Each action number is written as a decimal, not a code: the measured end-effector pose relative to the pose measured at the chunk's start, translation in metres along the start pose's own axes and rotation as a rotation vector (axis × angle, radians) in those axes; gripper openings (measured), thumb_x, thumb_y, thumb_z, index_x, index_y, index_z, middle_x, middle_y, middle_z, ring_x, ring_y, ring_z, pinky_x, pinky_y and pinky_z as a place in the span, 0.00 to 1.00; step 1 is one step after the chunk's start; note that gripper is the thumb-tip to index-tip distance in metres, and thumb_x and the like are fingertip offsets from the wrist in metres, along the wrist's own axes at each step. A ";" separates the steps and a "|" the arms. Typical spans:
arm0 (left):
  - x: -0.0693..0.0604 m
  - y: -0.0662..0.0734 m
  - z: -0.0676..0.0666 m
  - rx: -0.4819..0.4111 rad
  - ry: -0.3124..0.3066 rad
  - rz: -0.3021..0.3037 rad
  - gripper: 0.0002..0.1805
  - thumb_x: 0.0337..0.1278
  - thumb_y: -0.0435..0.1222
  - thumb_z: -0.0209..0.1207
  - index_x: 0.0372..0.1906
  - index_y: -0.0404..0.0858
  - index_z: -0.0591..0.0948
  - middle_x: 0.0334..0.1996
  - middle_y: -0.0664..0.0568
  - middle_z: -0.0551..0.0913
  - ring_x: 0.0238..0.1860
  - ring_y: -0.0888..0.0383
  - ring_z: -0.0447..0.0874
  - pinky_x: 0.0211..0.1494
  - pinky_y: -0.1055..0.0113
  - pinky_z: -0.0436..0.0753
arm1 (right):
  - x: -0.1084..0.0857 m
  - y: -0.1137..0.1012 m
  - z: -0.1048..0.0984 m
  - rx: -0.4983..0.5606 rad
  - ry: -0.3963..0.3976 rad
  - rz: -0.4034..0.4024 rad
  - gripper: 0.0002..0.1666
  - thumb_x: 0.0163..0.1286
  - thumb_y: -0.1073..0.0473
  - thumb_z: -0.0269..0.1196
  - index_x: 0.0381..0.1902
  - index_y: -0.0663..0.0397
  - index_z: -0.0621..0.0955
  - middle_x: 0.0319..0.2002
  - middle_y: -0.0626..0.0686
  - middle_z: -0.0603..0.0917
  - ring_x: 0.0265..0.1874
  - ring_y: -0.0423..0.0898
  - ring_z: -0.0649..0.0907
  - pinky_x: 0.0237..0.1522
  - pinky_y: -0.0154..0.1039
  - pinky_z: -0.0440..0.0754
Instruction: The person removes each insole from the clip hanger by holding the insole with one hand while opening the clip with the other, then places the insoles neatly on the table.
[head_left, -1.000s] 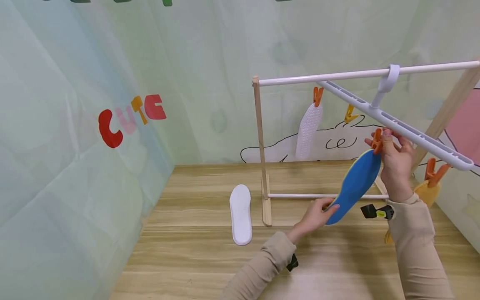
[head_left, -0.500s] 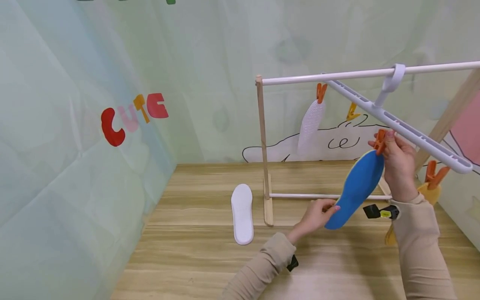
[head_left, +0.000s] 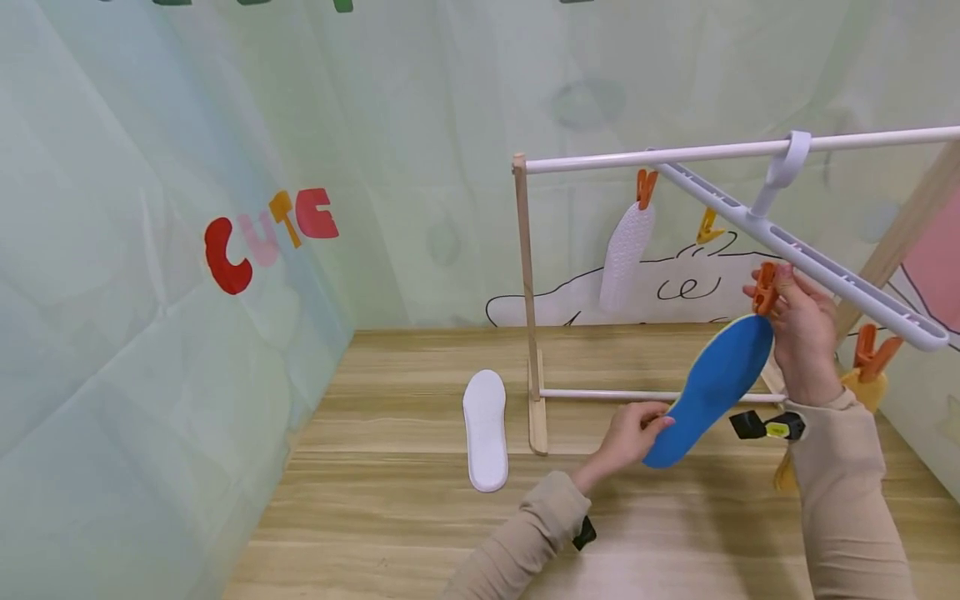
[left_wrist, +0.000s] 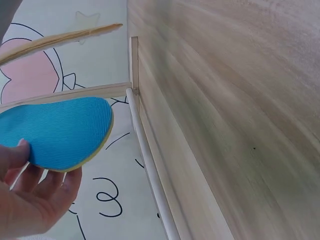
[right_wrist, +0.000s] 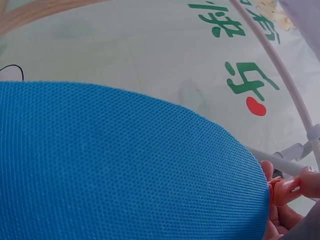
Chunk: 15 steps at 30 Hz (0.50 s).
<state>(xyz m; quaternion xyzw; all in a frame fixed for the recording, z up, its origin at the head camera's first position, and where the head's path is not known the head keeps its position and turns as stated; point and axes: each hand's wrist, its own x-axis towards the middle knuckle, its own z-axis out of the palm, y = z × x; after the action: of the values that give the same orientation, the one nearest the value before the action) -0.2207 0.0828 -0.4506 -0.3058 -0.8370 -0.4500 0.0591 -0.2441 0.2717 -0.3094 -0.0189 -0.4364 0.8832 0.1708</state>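
A blue insole (head_left: 712,387) with a yellow edge slants below the white hanger (head_left: 795,250). My left hand (head_left: 626,437) pinches its lower end between thumb and fingers; in the left wrist view the left hand (left_wrist: 37,195) has its fingers beneath the insole (left_wrist: 60,132). My right hand (head_left: 806,329) pinches an orange clip (head_left: 764,289) at the insole's upper tip, just under the hanger. In the right wrist view the insole (right_wrist: 130,165) meets the clip (right_wrist: 286,191); whether its jaws grip the insole is unclear.
A white insole (head_left: 485,429) lies left of the rack's wooden post (head_left: 527,283). From the hanger hang a white insole (head_left: 628,250), a yellow clip (head_left: 707,227) and, at the right end, an orange clip (head_left: 875,354) with a yellow insole (head_left: 864,390).
The blue insole has moved slightly down, with its upper tip a little to the right. Both hands keep hold, the right one sitting slightly lower and further right.
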 end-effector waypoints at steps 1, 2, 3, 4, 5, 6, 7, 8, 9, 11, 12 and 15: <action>0.000 -0.001 0.000 -0.001 0.009 -0.002 0.09 0.57 0.36 0.53 0.36 0.36 0.82 0.29 0.50 0.85 0.24 0.74 0.73 0.28 0.88 0.68 | 0.000 0.000 0.000 0.003 -0.001 -0.001 0.26 0.51 0.54 0.65 0.50 0.52 0.77 0.30 0.49 0.85 0.26 0.43 0.85 0.34 0.30 0.79; -0.001 -0.001 0.000 -0.007 0.014 -0.007 0.09 0.57 0.36 0.54 0.36 0.36 0.82 0.29 0.50 0.85 0.24 0.73 0.74 0.28 0.88 0.68 | 0.000 0.000 0.000 0.010 -0.004 0.001 0.26 0.50 0.54 0.65 0.49 0.52 0.78 0.30 0.49 0.85 0.26 0.43 0.85 0.33 0.30 0.79; -0.001 -0.001 0.000 -0.006 0.019 -0.010 0.09 0.57 0.36 0.54 0.36 0.36 0.82 0.29 0.50 0.85 0.24 0.73 0.74 0.28 0.88 0.68 | 0.000 0.000 0.001 0.018 -0.009 0.000 0.26 0.50 0.54 0.65 0.49 0.53 0.78 0.29 0.50 0.85 0.25 0.44 0.85 0.33 0.31 0.79; -0.001 0.000 -0.001 -0.009 0.022 -0.014 0.09 0.56 0.36 0.54 0.36 0.36 0.82 0.29 0.50 0.85 0.24 0.73 0.74 0.28 0.88 0.68 | 0.000 0.000 0.001 0.027 -0.015 -0.003 0.26 0.49 0.55 0.66 0.49 0.53 0.78 0.29 0.50 0.85 0.25 0.44 0.85 0.33 0.31 0.79; -0.001 0.000 -0.001 -0.012 0.025 -0.019 0.09 0.56 0.36 0.54 0.36 0.36 0.82 0.29 0.50 0.85 0.24 0.73 0.74 0.28 0.88 0.68 | 0.000 0.000 0.001 0.034 -0.019 -0.005 0.26 0.49 0.55 0.66 0.49 0.54 0.78 0.29 0.50 0.85 0.25 0.44 0.85 0.33 0.31 0.80; -0.001 0.001 -0.002 -0.019 0.025 -0.027 0.09 0.56 0.36 0.54 0.36 0.36 0.82 0.30 0.50 0.85 0.24 0.72 0.74 0.28 0.88 0.68 | 0.000 0.000 0.001 0.039 -0.026 -0.009 0.27 0.49 0.56 0.66 0.49 0.54 0.78 0.29 0.51 0.85 0.25 0.44 0.85 0.33 0.31 0.80; -0.001 0.001 -0.002 -0.021 0.023 -0.032 0.09 0.56 0.36 0.54 0.36 0.36 0.82 0.30 0.50 0.85 0.24 0.72 0.75 0.28 0.88 0.68 | 0.000 0.000 0.001 0.043 -0.029 -0.009 0.27 0.49 0.56 0.66 0.49 0.55 0.78 0.29 0.51 0.85 0.25 0.45 0.85 0.33 0.31 0.80; -0.002 0.002 -0.003 -0.028 0.019 -0.039 0.09 0.56 0.36 0.55 0.36 0.36 0.82 0.30 0.49 0.85 0.24 0.71 0.76 0.28 0.88 0.69 | -0.001 0.000 0.001 0.044 -0.033 -0.008 0.27 0.49 0.56 0.66 0.50 0.55 0.77 0.29 0.51 0.85 0.25 0.45 0.85 0.33 0.31 0.80; -0.002 0.002 -0.003 -0.029 0.017 -0.043 0.09 0.56 0.36 0.55 0.36 0.35 0.82 0.31 0.49 0.85 0.25 0.71 0.77 0.29 0.88 0.69 | -0.001 0.000 0.001 0.042 -0.035 -0.008 0.28 0.50 0.56 0.66 0.51 0.55 0.77 0.29 0.51 0.85 0.25 0.45 0.85 0.33 0.31 0.80; -0.003 0.003 -0.004 -0.039 0.012 -0.050 0.09 0.56 0.36 0.55 0.37 0.35 0.82 0.32 0.49 0.85 0.26 0.69 0.78 0.29 0.88 0.70 | -0.002 0.000 0.001 0.037 -0.038 -0.004 0.28 0.50 0.56 0.65 0.52 0.55 0.76 0.29 0.51 0.85 0.26 0.44 0.85 0.33 0.31 0.80; -0.003 0.003 -0.004 -0.041 0.012 -0.049 0.09 0.56 0.36 0.55 0.37 0.35 0.82 0.32 0.49 0.85 0.27 0.69 0.79 0.30 0.88 0.70 | -0.002 0.000 0.000 0.032 -0.040 -0.005 0.28 0.51 0.56 0.65 0.52 0.55 0.76 0.30 0.50 0.85 0.26 0.44 0.85 0.33 0.31 0.80; -0.004 0.002 -0.004 -0.049 0.017 -0.050 0.10 0.56 0.35 0.55 0.38 0.34 0.82 0.34 0.48 0.85 0.30 0.66 0.82 0.31 0.87 0.72 | -0.002 0.000 0.000 0.022 -0.045 -0.009 0.26 0.51 0.55 0.65 0.50 0.54 0.77 0.30 0.50 0.85 0.26 0.44 0.85 0.32 0.31 0.79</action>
<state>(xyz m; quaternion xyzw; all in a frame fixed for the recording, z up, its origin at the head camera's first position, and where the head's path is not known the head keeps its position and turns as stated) -0.2171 0.0789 -0.4486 -0.2823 -0.8324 -0.4745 0.0475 -0.2418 0.2707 -0.3100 0.0047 -0.4306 0.8873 0.1653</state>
